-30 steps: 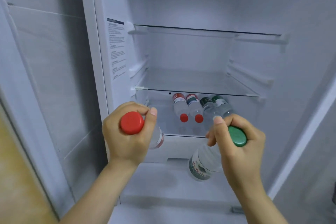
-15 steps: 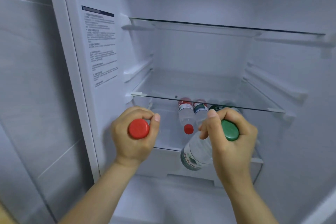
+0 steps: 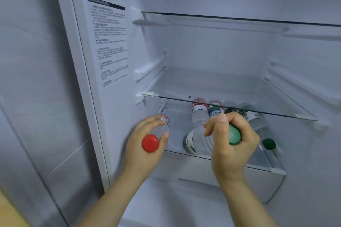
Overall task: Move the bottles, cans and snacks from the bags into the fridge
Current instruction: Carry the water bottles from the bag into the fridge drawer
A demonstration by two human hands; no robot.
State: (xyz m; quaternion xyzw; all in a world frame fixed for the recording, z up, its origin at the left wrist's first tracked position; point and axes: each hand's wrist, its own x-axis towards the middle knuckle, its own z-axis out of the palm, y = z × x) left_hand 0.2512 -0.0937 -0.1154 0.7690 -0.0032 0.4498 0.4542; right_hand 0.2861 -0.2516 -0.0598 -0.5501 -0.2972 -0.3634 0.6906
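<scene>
My left hand (image 3: 143, 150) grips a clear water bottle with a red cap (image 3: 150, 143) by its neck, its body pointing into the left side of the fridge's lower shelf (image 3: 258, 167). Round the neck of a green-capped water bottle (image 3: 198, 141) curl the fingers of my right hand (image 3: 233, 150); that bottle lies slanted to the left over the shelf's front edge. Several more water bottles lie side by side on that shelf, among them a red-labelled one (image 3: 199, 114) and one with a dark green cap (image 3: 268, 143).
A glass shelf (image 3: 239, 110) runs just above the bottles, and a second glass shelf (image 3: 239, 18) sits higher. The fridge's left inner wall carries a printed label (image 3: 110, 42). A closed door panel (image 3: 36, 79) stands at the left.
Both hands have pushed forward and down toward the lower shelf with their bottles. The camera has moved closer to the fridge.
</scene>
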